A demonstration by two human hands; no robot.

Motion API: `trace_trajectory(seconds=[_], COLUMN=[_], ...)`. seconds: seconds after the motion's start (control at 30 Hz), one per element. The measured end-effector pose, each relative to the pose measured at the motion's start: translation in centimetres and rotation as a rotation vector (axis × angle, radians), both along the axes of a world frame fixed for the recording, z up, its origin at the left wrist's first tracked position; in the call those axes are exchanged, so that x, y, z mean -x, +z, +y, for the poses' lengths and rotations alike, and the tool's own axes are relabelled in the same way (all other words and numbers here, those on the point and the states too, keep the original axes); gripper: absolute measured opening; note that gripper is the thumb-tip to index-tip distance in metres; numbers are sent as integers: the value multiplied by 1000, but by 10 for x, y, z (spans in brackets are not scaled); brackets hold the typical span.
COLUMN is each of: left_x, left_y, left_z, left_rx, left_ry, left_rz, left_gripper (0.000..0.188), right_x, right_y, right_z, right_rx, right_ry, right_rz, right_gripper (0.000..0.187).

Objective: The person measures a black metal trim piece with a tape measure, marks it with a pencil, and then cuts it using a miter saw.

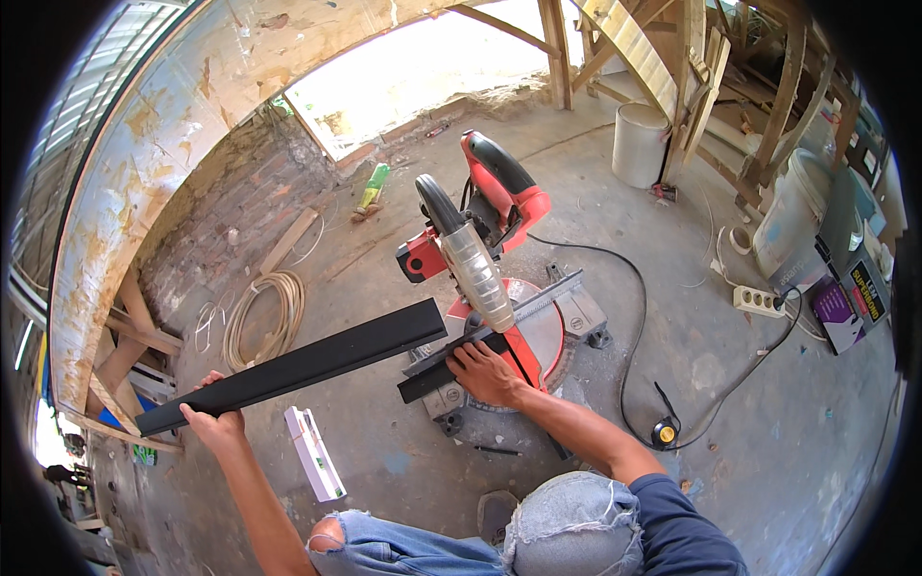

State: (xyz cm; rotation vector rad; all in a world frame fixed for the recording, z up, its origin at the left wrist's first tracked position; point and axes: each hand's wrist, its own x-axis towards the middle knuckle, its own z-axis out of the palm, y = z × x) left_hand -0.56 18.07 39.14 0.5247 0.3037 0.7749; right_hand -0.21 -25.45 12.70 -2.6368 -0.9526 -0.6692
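A long black profile [307, 360] slants up and to the right, its far end raised beside the mitre saw. My left hand [219, 430] is closed around its lower left end. The red and black mitre saw [523, 206] stands on the floor in front of me, its head up and its blade cover over the base. A short black profile [423, 384] lies along the saw's fence. My right hand [488, 374] grips this short piece close to the red slot plate, fingers bent over its top. Where its right end stops is partly hidden by the hand.
A tape measure [665, 433] and the saw's black cord lie at right, near a white power strip [758, 300]. White profile pieces [314, 456] rest by my left knee. Coiled hose [264, 317], a green bottle [373, 189] and a white bucket [641, 144] are farther off.
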Motion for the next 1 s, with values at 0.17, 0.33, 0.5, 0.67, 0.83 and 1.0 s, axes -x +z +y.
trace_trajectory(seconds=[0.17,0.33,0.5,0.67,0.83,1.0], left_x=[-1,-1,3,0,2,1], left_y=[-1,0,3,-1,-1,0], left_z=[0,-2,-7,-6,-6,-4], left_rx=[9,-3,-1,-38,-29,-34], left_ry=[38,27,42,24,22,19], left_rz=[8,-17,-27,-46,-44,-50], left_gripper=[56,54,54,54,54,55], right_x=[-3,0,-2,-3,-6,-14], right_y=[-2,-18,-12,-20,-16,-20], right_z=[1,1,8,15,22,19], right_rx=[-16,74,132,21,46,310], right_ry=[50,90,149,139,102,173], right_rz=[-46,-61,118,-126,-114,-221], right_gripper=[33,28,26,31,31,29])
